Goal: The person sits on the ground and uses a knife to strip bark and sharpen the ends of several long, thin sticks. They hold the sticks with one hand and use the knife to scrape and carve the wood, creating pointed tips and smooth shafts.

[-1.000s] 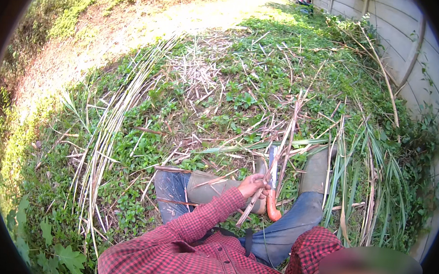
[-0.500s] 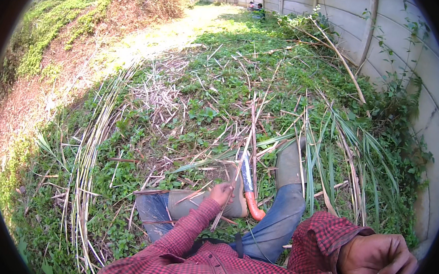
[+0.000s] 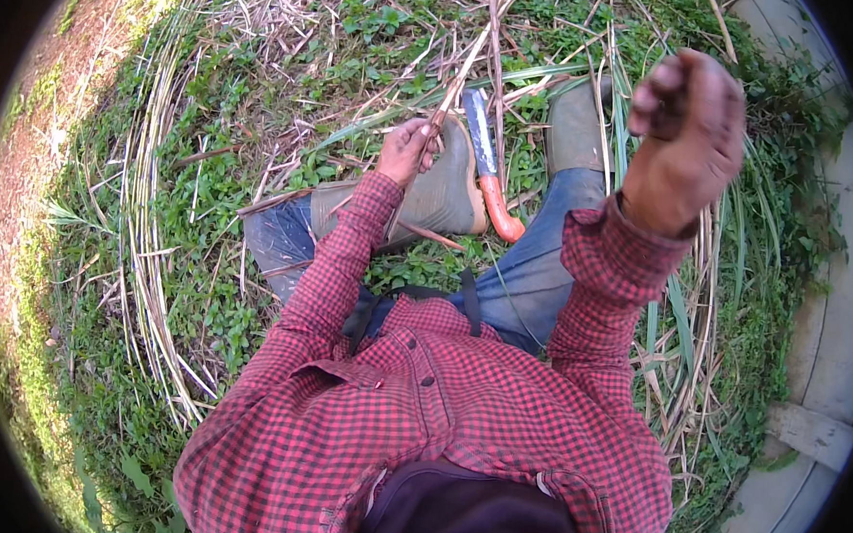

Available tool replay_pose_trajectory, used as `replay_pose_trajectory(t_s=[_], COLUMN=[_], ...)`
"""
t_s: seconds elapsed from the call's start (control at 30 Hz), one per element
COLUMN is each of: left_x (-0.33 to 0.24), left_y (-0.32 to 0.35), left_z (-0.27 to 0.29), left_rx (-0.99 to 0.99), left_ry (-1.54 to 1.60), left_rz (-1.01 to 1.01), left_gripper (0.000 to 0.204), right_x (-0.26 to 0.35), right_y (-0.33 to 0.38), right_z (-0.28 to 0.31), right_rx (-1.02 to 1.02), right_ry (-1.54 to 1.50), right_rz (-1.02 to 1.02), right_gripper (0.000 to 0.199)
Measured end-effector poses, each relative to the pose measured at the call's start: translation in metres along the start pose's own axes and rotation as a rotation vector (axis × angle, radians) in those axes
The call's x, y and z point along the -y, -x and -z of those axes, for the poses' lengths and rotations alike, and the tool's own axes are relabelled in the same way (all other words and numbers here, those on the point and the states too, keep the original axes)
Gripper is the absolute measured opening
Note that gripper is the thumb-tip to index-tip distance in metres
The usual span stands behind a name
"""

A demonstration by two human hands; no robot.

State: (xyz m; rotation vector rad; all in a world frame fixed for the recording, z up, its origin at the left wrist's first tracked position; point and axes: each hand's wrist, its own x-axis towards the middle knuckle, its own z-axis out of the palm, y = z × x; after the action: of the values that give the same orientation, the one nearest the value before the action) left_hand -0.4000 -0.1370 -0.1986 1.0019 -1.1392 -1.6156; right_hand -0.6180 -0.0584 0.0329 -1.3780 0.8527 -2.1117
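My left hand point(image 3: 410, 150) is closed around thin dry stalks point(image 3: 463, 75) that slant up and away from it over the grass. It is held just above my rubber boot point(image 3: 440, 185). My right hand point(image 3: 692, 136) is raised on the right, close to the camera. Its fingers are curled inward and a little blurred, and whatever they may hold is hidden. Between my legs lies a machete point(image 3: 489, 195) with an orange handle and a worn, dark-and-silver blade pointing away from me. The handle end is next to my jeans.
A long bundle of pale stalks point(image 3: 140, 213) lies on the left. Green leaves and stalks point(image 3: 704, 310) lie to the right, alongside a concrete wall point(image 3: 830, 288). Dry scraps point(image 3: 276, 12) are scattered over the low weeds. My other boot point(image 3: 576, 130) is stretched forward.
The view has tipped down toward my body. My right hand has risen from the lower right to beside the far boot. My left hand still grips the stalks; the machete lies unmoved.
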Motion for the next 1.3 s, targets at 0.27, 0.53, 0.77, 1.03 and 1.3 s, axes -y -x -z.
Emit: replay_pose_trajectory(t_s=[0.27,0.53,0.77,1.03,1.3], left_x=[-0.007,-0.006,-0.035,-0.035,0.053], left_y=[0.004,-0.015,-0.047,-0.055,-0.085], left_z=[-0.009,-0.002,0.06,0.095,-0.038], left_rx=[0.051,0.227,-0.261,-0.246,0.256], left_ry=[-0.344,-1.06,-1.434,-1.663,0.036], left_rz=[-0.002,-0.533,-0.1,0.103,0.603], left_gripper=[0.023,0.023,0.024,0.053,0.039], right_x=[-0.22,-0.227,-0.231,-0.239,-0.236], right_y=[0.097,0.095,0.096,0.1,0.098], right_z=[0.001,0.018,0.057,0.081,0.086], right_rx=[0.343,0.378,0.36,0.484,0.532], right_ry=[0.264,0.035,-0.137,-0.052,-0.137], right_rz=[-1.177,-1.263,-1.37,-1.435,-1.482], right_gripper=[0.051,0.031,0.017,0.021,0.021])
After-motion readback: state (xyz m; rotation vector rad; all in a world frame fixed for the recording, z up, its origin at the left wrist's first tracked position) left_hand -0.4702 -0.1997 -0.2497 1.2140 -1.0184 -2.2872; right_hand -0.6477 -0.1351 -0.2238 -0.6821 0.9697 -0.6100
